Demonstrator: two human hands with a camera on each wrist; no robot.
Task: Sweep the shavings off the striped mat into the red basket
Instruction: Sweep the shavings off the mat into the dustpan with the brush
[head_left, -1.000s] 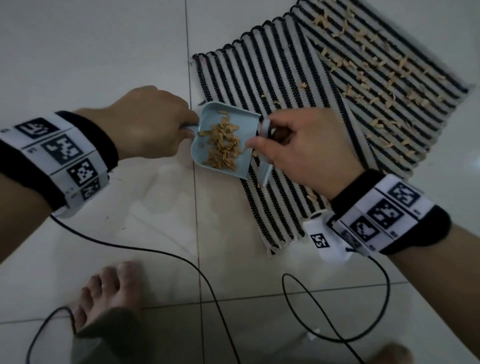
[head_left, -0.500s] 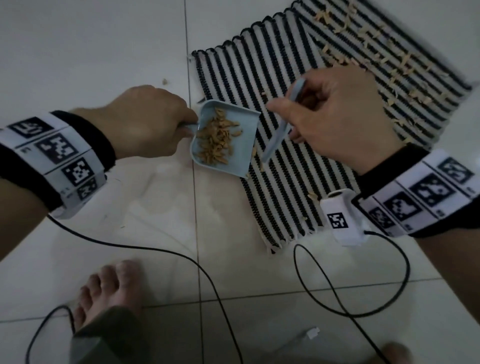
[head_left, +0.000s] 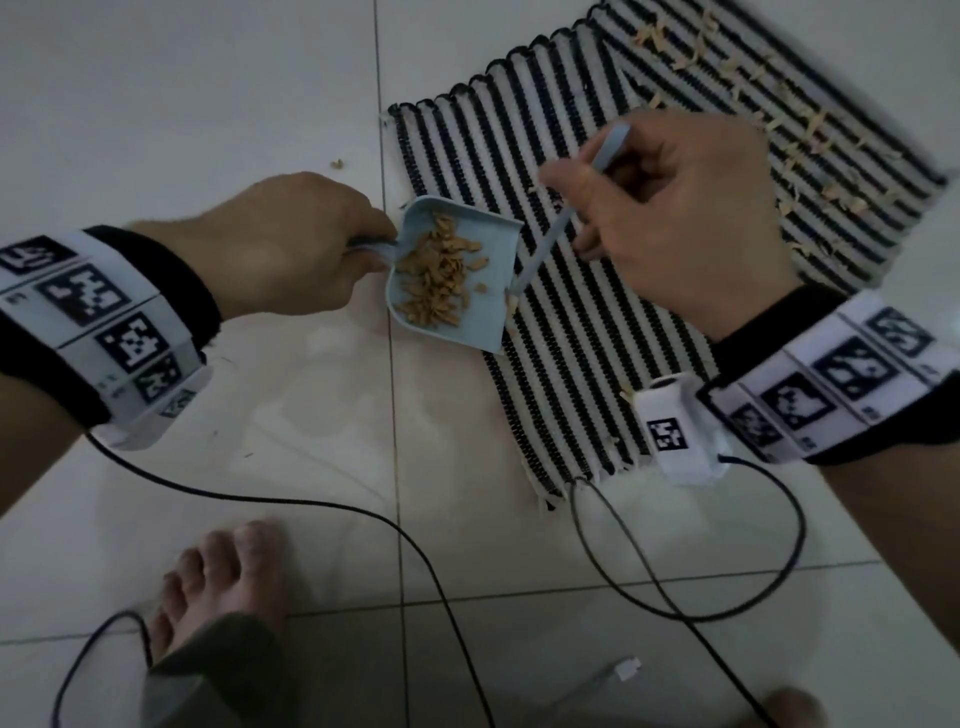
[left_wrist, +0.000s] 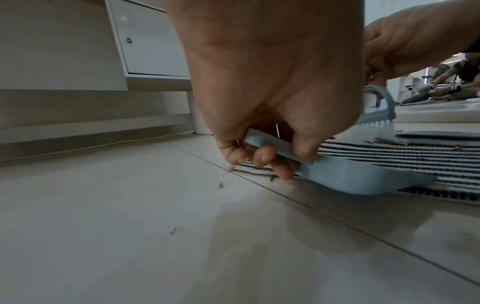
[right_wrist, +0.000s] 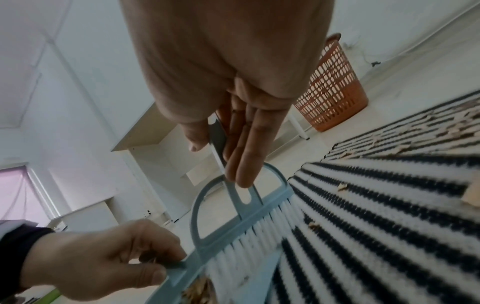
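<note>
The left hand (head_left: 291, 244) gripped the short handle of a pale blue dustpan (head_left: 457, 275), its fingers (left_wrist: 262, 156) curled round the handle from beneath with the thumb pressed on top. The dustpan sat low at the near-left edge of the striped mat (head_left: 587, 322), its open mouth turned toward the mat, and a heap of tan shavings (head_left: 436, 275) lay inside it. In the left wrist view the pan's body (left_wrist: 363, 179) rested partly on the mat edge and partly over the tiled floor (head_left: 208, 93).

The right hand (head_left: 680, 208) held a small blue hand brush (right_wrist: 233, 218) by its flat handle, pinched between the thumb and the long, nearly straight fingers (right_wrist: 246, 148). The brush's white bristles (right_wrist: 259, 236) met the mat just beside the dustpan's mouth. More shavings (head_left: 800, 124) lay scattered over the far right part of the mat, well apart from the pan, and a few loose bits lay on the stripes near the bristles. One stray shaving (head_left: 338, 164) lay on the floor beyond the left hand.

The red basket (right_wrist: 335, 86), a perforated plastic bin, stood upright on the floor beyond the far end of the mat, apart from it. Black cables (head_left: 322, 504) trailed from both wrist units across the tiles, past a bare foot (head_left: 223, 587).
</note>
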